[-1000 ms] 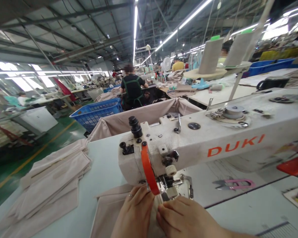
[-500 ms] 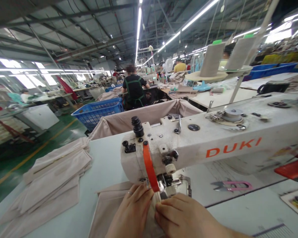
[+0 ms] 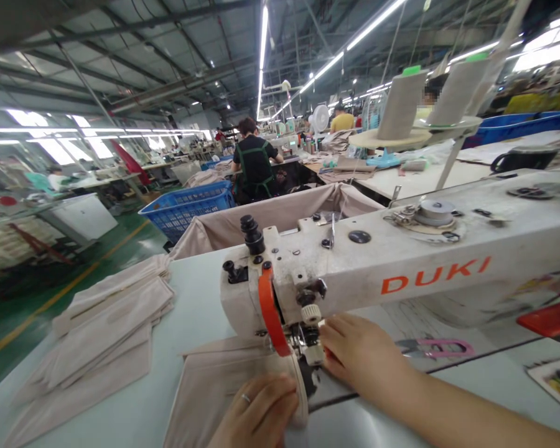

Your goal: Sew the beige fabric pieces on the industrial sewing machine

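Far left on the table (image 3: 191, 298), a stack of beige fabric pieces (image 3: 107, 330) fans out, well apart from the hands. Behind it, a blue basket (image 3: 186, 208) on the green floor, and a person in a black top at a bench w/ their back turned. Next over, the beige piece (image 3: 210, 386) in work lies flat on the table, its right edge running under the needle area of the machine. Left hand (image 3: 256, 414) rests on top of that piece, fingers bent and pressing it down, a ring on one finger; it's flat on the cloth, not pinching. Just right, the white DUKI sewing machine (image 3: 401, 261) w/ an orange guard at the head. Right hand (image 3: 359, 351) is up at the presser-foot area behind the needle, fingertips touching something there – prob. a small lever or the foot, can't tell which. Hands are apart, machine head btw them. Further right, pink thread snips (image 3: 441, 347) lie on the table just beside the right hand.
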### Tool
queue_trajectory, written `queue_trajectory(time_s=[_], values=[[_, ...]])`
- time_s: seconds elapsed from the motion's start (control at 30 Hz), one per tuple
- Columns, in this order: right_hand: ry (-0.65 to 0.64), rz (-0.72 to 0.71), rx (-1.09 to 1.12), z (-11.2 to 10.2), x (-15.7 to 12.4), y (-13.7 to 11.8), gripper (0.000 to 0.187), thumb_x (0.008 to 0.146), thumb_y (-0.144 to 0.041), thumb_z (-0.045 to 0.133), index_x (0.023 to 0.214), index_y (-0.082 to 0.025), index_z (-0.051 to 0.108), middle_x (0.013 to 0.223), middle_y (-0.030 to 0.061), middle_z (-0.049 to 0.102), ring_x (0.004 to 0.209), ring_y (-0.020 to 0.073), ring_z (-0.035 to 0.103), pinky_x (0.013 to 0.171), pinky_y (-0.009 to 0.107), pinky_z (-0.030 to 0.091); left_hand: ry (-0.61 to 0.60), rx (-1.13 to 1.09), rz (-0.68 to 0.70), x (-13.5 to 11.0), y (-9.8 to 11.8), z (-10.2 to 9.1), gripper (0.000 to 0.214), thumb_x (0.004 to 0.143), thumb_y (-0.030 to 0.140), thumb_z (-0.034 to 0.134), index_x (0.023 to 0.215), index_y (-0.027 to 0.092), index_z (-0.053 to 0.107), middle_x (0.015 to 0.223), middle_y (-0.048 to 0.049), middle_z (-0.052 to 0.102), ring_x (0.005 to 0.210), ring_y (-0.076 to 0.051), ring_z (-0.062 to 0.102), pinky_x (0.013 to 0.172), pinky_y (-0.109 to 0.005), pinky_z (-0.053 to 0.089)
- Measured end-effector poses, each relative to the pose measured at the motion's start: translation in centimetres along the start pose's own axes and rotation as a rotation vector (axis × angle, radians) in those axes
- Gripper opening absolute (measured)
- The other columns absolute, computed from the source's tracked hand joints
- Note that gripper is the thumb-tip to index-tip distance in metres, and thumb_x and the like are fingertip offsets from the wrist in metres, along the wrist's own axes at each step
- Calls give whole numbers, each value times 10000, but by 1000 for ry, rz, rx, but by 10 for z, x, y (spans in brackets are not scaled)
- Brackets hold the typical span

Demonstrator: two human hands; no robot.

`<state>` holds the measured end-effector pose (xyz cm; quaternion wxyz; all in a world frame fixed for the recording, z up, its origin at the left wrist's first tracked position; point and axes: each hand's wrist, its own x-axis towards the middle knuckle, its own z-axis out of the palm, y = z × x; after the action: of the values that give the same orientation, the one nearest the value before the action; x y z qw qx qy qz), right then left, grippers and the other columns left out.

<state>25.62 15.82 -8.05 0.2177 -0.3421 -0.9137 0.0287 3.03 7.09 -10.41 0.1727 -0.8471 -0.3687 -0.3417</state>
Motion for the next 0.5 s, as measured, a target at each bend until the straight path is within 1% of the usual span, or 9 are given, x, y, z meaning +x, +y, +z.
queue_trajectory(time_s=[0.03, 0.1, 0.13, 0.2, 0.27, 0.33, 0.37, 0.43, 0.5], values=[[-9, -55, 55, -1, -3, -4, 123, 863, -187, 692, 812, -198, 581, 819, 14, 627, 776, 198, 577, 691, 308, 453, -12, -22, -17, -1, 0, -1, 382, 992, 87, 310, 1019, 179, 680, 989, -25, 755, 979, -111, 699, 992, -194, 523], [-47, -206, 191, -6, -9, -10, 67, 888, -216, 673, 888, -198, 608, 901, 12, 655, 830, 190, 585, 751, 309, 474, -112, -70, -52, 1, 0, -10, 325, 977, 86, 377, 1101, 178, 663, 1059, -34, 751, 1019, -124, 699, 989, -204, 535], [-68, -283, 245, -8, -12, -13, 71, 905, -225, 661, 954, -193, 621, 950, 13, 667, 861, 184, 594, 786, 307, 484, -164, -94, -84, 3, -1, -16, 302, 970, 91, 421, 1146, 179, 650, 1093, -40, 746, 1033, -131, 702, 977, -205, 546], [-81, -399, 270, -7, -17, -17, 111, 952, -229, 622, 1055, -188, 628, 1003, 13, 682, 904, 170, 612, 834, 297, 499, -245, -125, -166, 7, -3, -29, 308, 968, 111, 485, 1238, 181, 614, 1167, -59, 728, 1070, -154, 701, 944, -214, 574], [-45, -474, 225, 1, -20, -18, 81, 997, -234, 574, 1026, -214, 647, 974, 10, 688, 891, 157, 625, 817, 283, 517, -246, -104, -217, 10, -5, -37, 329, 989, 123, 470, 1291, 176, 589, 1222, -83, 705, 1104, -174, 692, 923, -234, 594], [-13, -517, 183, 11, -23, -18, 115, 1018, -269, 552, 1004, -228, 659, 998, 25, 683, 883, 157, 633, 799, 295, 538, -246, -76, -174, 11, -4, -35, 344, 1009, 125, 432, 1313, 180, 585, 1252, -80, 693, 1131, -171, 681, 929, -233, 593], [-5, -526, 175, 15, -25, -18, 125, 1015, -296, 562, 1038, -220, 658, 1050, 42, 674, 899, 166, 637, 801, 316, 549, -243, -67, -132, 10, -3, -31, 343, 1018, 123, 415, 1303, 187, 596, 1243, -65, 699, 1132, -158, 679, 942, -223, 584], [-3, -525, 175, 22, -29, -17, 208, 1004, -343, 585, 1143, -196, 634, 1157, 75, 640, 945, 191, 642, 816, 370, 565, -209, -36, -53, 8, 1, -20, 332, 1036, 119, 386, 1239, 192, 638, 1182, -21, 727, 1106, -118, 683, 974, -183, 552], [0, -526, 171, 27, -32, -17, 252, 1000, -346, 592, 1193, -185, 613, 1200, 87, 620, 961, 200, 643, 819, 386, 572, -179, 12, -14, 6, 4, -9, 330, 1052, 125, 368, 1167, 183, 671, 1124, 10, 743, 1090, -92, 679, 1015, -161, 511]])
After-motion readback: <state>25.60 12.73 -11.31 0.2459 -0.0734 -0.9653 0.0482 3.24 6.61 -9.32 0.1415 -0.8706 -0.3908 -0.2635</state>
